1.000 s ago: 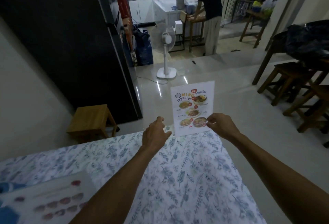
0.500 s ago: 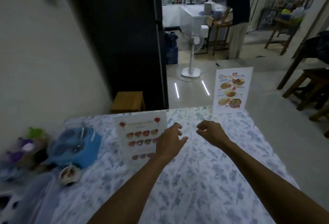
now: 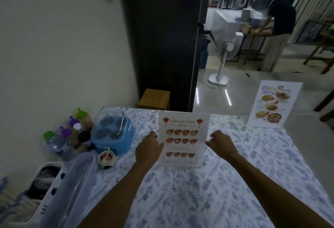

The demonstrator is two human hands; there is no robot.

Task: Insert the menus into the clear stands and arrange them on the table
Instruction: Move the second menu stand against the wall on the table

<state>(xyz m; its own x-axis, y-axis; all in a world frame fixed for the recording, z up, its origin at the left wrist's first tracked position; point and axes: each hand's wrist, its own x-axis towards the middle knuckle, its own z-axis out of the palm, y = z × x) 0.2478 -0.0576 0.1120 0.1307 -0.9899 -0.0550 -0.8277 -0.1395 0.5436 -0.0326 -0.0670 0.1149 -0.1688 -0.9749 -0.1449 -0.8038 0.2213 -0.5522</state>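
Note:
The Chinese food menu [image 3: 183,139] stands upright in its clear stand near the middle of the floral table [image 3: 180,191]. My left hand [image 3: 149,149] grips the stand's left edge, thumb over the front face. On the other side, my right hand [image 3: 221,143] has loosely curled fingers and only its thumb tip meets the stand's right edge. A second menu with Thai dishes [image 3: 274,104] stands in its clear stand at the table's far right corner, apart from both hands.
A blue condiment caddy [image 3: 113,135], several capped bottles [image 3: 68,137] and a small sauce cup [image 3: 107,158] crowd the table's left side by the wall. A white basket [image 3: 54,188] sits front left. Beyond are a wooden stool [image 3: 154,99], a fan [image 3: 221,61] and a person [image 3: 278,28].
Both hands left the Thai menu stand at the far corner, drew back and moved left to the Chinese food menu stand. My view swung left too.

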